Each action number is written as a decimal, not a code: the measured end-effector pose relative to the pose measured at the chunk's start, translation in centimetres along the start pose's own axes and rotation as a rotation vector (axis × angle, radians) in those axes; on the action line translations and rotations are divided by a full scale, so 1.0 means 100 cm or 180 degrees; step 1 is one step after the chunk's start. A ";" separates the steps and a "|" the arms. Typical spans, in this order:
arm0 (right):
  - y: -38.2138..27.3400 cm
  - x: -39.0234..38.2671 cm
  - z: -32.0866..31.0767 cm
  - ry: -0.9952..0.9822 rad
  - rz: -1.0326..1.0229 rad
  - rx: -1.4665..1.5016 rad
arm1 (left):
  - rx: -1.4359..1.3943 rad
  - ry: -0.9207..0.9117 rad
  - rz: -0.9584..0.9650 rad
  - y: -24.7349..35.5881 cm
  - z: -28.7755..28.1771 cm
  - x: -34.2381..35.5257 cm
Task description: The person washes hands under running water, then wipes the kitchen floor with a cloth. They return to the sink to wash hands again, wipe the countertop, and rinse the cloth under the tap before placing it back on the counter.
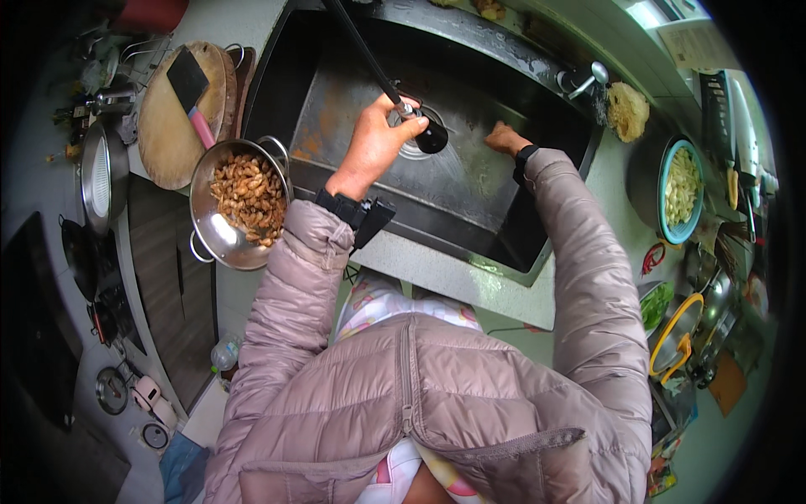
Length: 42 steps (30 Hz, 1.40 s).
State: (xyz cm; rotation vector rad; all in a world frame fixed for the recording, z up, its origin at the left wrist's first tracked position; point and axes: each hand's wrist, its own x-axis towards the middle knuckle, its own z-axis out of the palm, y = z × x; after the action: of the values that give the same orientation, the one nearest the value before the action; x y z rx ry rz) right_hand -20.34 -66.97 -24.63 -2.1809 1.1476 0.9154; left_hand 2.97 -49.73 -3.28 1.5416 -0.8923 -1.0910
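My left hand is wrapped round a black faucet sprayer, tilted over the dark sink. A fine spray of water leaves its head toward the sink bottom, right of the drain. On the right side of the basin, my right hand is low in the sink, its fingers bunched together; whatever they may hold is hidden. Left of my left forearm, a steel two-handled colander-like bowl holds brown, knobbly ginger-like pieces.
A round wooden board bears a cleaver with a pink handle at the left. On the right counter are a loofah, a teal basin of pale chopped vegetable, and leafy greens. A faucet handle rises behind the sink.
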 end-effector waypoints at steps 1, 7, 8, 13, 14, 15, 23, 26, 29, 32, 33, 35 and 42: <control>0.005 0.011 0.004 0.0384 0.0294 0.0549 | -0.0049 0.0022 -0.0020 0.001 0.002 0.001; -0.044 0.009 0.001 -0.0500 -0.1238 0.1499 | 0.0357 0.0300 -0.0137 0.014 -0.008 -0.004; -0.060 0.012 -0.009 -0.0080 -0.1263 0.1340 | 0.0389 0.0319 -0.0171 0.016 -0.011 -0.004; -0.117 0.046 -0.052 0.1612 -0.1197 0.1006 | 0.0399 0.0481 -0.0380 0.018 -0.023 -0.007; -0.125 0.055 -0.054 0.1699 -0.1174 0.0804 | 0.0385 0.0493 -0.0397 0.017 -0.025 -0.007; -0.132 0.063 -0.053 0.1825 -0.1228 0.0661 | 0.0416 0.0516 -0.0420 0.016 -0.026 -0.008; -0.167 0.069 -0.017 0.2098 -0.0442 0.0097 | 0.0293 0.0560 -0.0121 0.010 -0.026 -0.008; -0.159 0.042 -0.020 0.1701 -0.0496 0.0337 | 0.0129 0.0461 -0.0334 0.011 -0.027 -0.010; -0.141 0.010 -0.035 0.0012 -0.0536 0.2620 | 0.0079 0.0449 -0.0280 0.006 -0.029 -0.011; -0.125 -0.031 -0.037 -0.1168 -0.0746 0.4465 | 0.0215 0.0515 -0.0087 -0.003 -0.026 -0.007; -0.121 -0.046 -0.032 -0.1276 -0.0684 0.4996 | 0.0347 0.0524 -0.0046 -0.006 -0.026 -0.006; -0.111 -0.070 -0.026 -0.1690 -0.0620 0.5716 | 0.0148 0.0485 0.0173 -0.010 -0.020 -0.004; -0.091 -0.115 0.002 -0.1558 -0.0509 0.6900 | -0.0060 0.0315 0.0416 -0.007 0.015 -0.005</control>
State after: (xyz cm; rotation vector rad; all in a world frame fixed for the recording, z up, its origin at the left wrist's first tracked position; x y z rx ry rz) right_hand -17.48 -56.32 -14.99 -0.1919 0.7788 -0.1610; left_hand 1.43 -49.57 -4.04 1.4873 -0.8993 -0.9195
